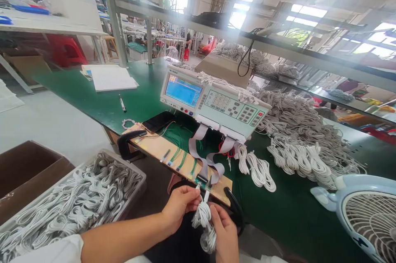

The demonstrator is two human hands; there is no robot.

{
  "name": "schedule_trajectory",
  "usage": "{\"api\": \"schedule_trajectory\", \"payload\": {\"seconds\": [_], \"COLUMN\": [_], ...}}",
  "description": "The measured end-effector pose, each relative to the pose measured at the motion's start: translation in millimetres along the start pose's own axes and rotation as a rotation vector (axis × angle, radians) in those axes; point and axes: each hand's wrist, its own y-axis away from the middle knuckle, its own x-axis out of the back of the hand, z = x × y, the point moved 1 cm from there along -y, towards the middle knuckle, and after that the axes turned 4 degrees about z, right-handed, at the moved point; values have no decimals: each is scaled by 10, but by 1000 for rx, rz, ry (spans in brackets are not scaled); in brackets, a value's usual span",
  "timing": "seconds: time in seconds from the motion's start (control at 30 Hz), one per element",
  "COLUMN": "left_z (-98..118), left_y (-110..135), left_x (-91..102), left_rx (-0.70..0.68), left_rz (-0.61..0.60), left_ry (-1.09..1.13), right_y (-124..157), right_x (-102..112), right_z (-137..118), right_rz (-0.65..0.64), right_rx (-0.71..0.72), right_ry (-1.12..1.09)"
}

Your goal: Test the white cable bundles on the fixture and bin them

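My left hand (180,205) pinches one plug end of a coiled white cable (202,217) at the near edge of a wooden test board (161,147). My right hand (225,234) grips the same bundle lower down, with a second coil (208,240) hanging below it. The cable's plugs point up at small connectors (202,180) on the board's front edge. Grey ribbon cables (210,160) run from the board up to a cable tester (213,104) with a blue screen.
A grey bin (71,197) of coiled white cables sits at my left, beside a brown carton (24,168). Loose coils (260,170) and a big heap (303,131) lie on the green bench. A blue fan (365,213) stands at right. Papers (111,77) and a pen (122,103) lie far left.
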Motion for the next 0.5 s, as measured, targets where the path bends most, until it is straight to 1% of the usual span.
{"api": "schedule_trajectory", "payload": {"seconds": [0.13, 0.2, 0.27, 0.33, 0.4, 0.43, 0.5], "left_z": [24, 72, 134, 185, 202, 198, 168], "left_y": [-77, -91, -93, -98, -122, -141, -190], "left_x": [28, 41, 43, 34, 22, 16, 9], "left_rx": [0, 5, 52, 128, 178, 182, 139], "left_rz": [-5, -19, -72, -141, -174, -179, -176], "left_ry": [12, -33, -116, -183, -206, -207, -214], "right_y": [-28, -63, -118, -182, -236, -254, -271], "right_x": [-13, -3, 17, 30, 20, 4, -39], "right_z": [-5, 6, 21, 37, 47, 48, 35], "right_rz": [-43, -41, -36, -79, -154, -190, -205], "right_rx": [-36, -18, 9, 0, -8, 0, 86], "right_ry": [-44, -38, -12, 18, 47, 64, 100]}}
